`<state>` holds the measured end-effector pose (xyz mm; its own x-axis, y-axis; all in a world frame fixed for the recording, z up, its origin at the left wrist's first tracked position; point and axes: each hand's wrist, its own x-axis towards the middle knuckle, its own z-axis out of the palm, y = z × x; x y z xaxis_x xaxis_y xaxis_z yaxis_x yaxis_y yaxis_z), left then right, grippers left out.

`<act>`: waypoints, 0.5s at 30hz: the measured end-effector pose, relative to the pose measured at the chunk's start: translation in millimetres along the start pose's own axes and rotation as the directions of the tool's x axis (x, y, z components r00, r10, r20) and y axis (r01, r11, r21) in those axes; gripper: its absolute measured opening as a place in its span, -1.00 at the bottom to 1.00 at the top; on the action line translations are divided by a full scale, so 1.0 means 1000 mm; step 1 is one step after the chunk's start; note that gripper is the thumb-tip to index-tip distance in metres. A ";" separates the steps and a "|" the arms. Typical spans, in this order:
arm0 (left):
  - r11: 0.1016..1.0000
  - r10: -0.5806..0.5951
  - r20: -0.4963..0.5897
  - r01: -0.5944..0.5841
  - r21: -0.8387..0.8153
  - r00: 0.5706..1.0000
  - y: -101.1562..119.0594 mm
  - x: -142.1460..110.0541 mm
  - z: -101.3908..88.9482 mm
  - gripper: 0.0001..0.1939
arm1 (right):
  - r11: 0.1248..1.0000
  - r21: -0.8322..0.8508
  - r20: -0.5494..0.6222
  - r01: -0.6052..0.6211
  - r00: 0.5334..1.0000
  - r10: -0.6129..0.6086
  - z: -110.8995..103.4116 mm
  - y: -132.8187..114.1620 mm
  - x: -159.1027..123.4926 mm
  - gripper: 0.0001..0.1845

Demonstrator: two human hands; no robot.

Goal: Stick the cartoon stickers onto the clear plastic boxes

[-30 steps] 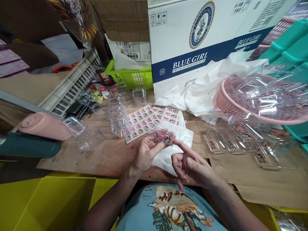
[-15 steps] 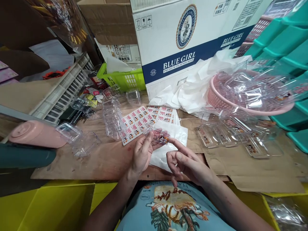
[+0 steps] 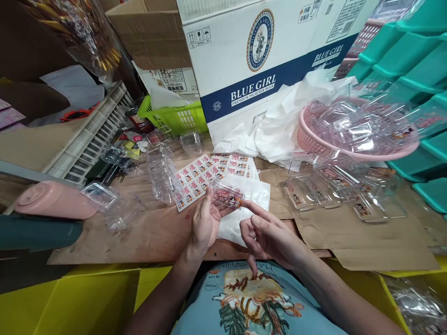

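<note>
My left hand (image 3: 204, 222) holds a small clear plastic box (image 3: 225, 195) by its left end, thumb along the edge and fingers underneath. A sticker (image 3: 228, 197) with pink lettering and a cartoon cat lies on the box's face. At the box's right corner, the outstretched index finger of my right hand (image 3: 263, 231) touches beside the cat picture. The other fingers of that hand are loosely bent, with nothing in them. Behind the box lie printed sticker sheets (image 3: 195, 179), and white backing paper (image 3: 260, 190) is under my hands.
Empty clear boxes (image 3: 162, 174) stand nested at left, near a pink bottle (image 3: 52, 200). Several stickered boxes (image 3: 300, 193) lie on cardboard at right, before a heaped pink basket (image 3: 321, 142). A white carton (image 3: 223, 56), crumpled paper (image 3: 268, 135) and teal bins (image 3: 401, 56) stand behind.
The box in my left hand has turned so its stickered face shows more fully. My right index finger stays at its corner. The whole view has shifted slightly.
</note>
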<state>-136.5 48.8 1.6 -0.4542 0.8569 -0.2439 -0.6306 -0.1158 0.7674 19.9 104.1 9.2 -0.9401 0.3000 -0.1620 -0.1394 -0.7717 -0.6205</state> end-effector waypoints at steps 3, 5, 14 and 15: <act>1.000 0.002 0.026 -0.002 -0.002 1.000 -0.003 0.001 -0.002 -0.59 | 1.000 0.016 -0.010 -0.005 1.000 0.005 -0.001 0.001 0.001 -0.40; 1.000 0.009 0.028 -0.009 0.000 1.000 -0.004 0.001 -0.003 -0.59 | 1.000 0.020 -0.018 -0.005 1.000 0.006 -0.001 0.001 0.002 -0.41; 1.000 -0.023 0.011 0.023 -0.006 1.000 -0.007 0.005 -0.008 -0.58 | 1.000 -0.003 -0.072 -0.021 0.997 0.021 -0.002 0.002 0.006 -0.43; 1.000 -0.025 0.011 0.025 -0.013 1.000 -0.007 0.006 -0.009 -0.59 | 1.000 -0.002 -0.073 -0.021 0.997 0.021 -0.002 0.002 0.006 -0.42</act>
<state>-140.3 50.2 -10.8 -0.4313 0.8649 -0.2568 -0.6500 -0.1004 0.7533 14.4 105.6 5.6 -0.9175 0.3240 -0.2307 -0.1189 -0.7769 -0.6183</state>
